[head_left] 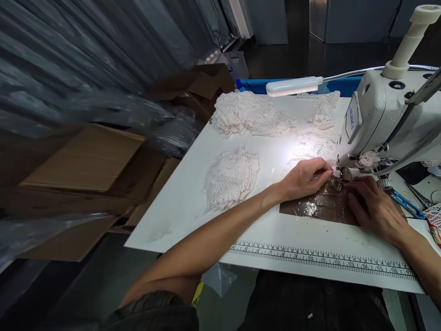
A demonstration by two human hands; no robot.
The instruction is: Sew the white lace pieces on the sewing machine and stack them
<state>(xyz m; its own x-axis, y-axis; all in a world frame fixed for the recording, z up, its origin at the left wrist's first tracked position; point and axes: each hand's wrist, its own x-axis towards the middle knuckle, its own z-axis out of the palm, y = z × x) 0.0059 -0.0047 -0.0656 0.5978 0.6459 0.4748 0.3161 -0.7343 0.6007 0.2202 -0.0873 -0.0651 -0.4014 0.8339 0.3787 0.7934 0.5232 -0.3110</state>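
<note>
My left hand (306, 177) reaches across the white table (193, 197), its fingers pinched on a small piece of white lace trim (336, 181) just in front of the presser foot of the white sewing machine (382, 115). My right hand (374, 207) lies on the brown plate (320, 207) beside the needle, fingers curled down on the same lace piece. The lace under both hands is mostly hidden.
Two heaps of white lace (230, 177) (251, 115) lie on the table, with more lace (322, 112) by the machine. A lamp on a gooseneck (292, 86), blue snips (406, 204), a printed ruler (324, 258) along the front edge, cardboard boxes (86, 161) at the left.
</note>
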